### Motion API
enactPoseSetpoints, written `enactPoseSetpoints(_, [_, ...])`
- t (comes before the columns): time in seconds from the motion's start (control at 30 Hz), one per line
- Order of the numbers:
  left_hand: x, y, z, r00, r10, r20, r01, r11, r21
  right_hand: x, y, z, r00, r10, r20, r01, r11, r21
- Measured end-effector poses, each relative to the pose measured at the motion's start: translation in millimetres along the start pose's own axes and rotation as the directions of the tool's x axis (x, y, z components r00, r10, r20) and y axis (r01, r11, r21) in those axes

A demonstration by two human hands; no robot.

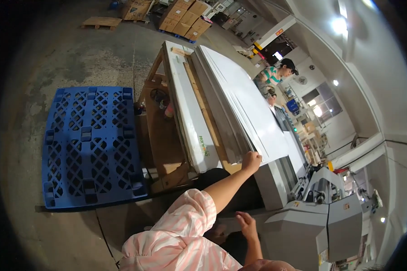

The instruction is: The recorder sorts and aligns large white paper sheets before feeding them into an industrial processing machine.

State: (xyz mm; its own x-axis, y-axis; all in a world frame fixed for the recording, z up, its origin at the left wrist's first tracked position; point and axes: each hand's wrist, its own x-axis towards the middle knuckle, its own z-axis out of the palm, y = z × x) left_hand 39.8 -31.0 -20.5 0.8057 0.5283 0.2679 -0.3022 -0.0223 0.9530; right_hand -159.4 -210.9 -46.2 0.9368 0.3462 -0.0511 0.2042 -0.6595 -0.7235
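Note:
My left hand (252, 161) reaches forward to the near corner of a tall stack of large white sheets (244, 97). Its fingers are closed on the sheet edges at that corner. Along the left side of the stack several sheets are fanned slightly apart. Lower down, my right hand (247, 226) hangs in front of the grey machine (298, 228). Its fingers are partly spread, with nothing seen in them.
A blue plastic pallet (86, 133) lies on the floor at left. Beside the stack runs a wooden table (156, 149) bearing a white wrapped slab (185, 108). A co-worker (276, 77) stands beyond the stack. Cardboard boxes (185, 20) stand at the back.

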Motion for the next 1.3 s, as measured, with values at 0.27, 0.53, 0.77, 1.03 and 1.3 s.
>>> enactPoseSetpoints(0.27, [-7.1,-4.4,-11.0,0.999,-0.007,0.041,0.008,0.999,-0.032,36.9,-49.3,-38.3,0.997,-0.077,0.016,0.077,0.996,-0.053])
enactPoseSetpoints(0.53, [-6.7,-0.2,-15.6,0.994,-0.036,0.103,0.048,0.992,-0.113,49.4,-22.3,-53.8,0.998,-0.041,0.044,0.035,0.991,0.131])
enactPoseSetpoints(0.77, [-3.3,-19.0,-16.8,0.999,0.006,0.049,-0.002,0.997,-0.079,114.5,-26.0,-84.4,0.972,-0.148,-0.183,0.21,0.897,0.389])
enactPoseSetpoints(1.03, [-15.8,8.1,-24.1,0.998,0.054,0.023,-0.054,0.998,-0.026,231.1,34.2,-129.4,0.782,-0.074,-0.618,0.427,0.787,0.446])
enactPoseSetpoints(1.3, [-18.5,11.8,-26.5,0.998,-0.054,-0.019,0.054,0.999,-0.005,300.7,191.4,-70.9,0.786,0.218,-0.579,-0.181,0.976,0.122])
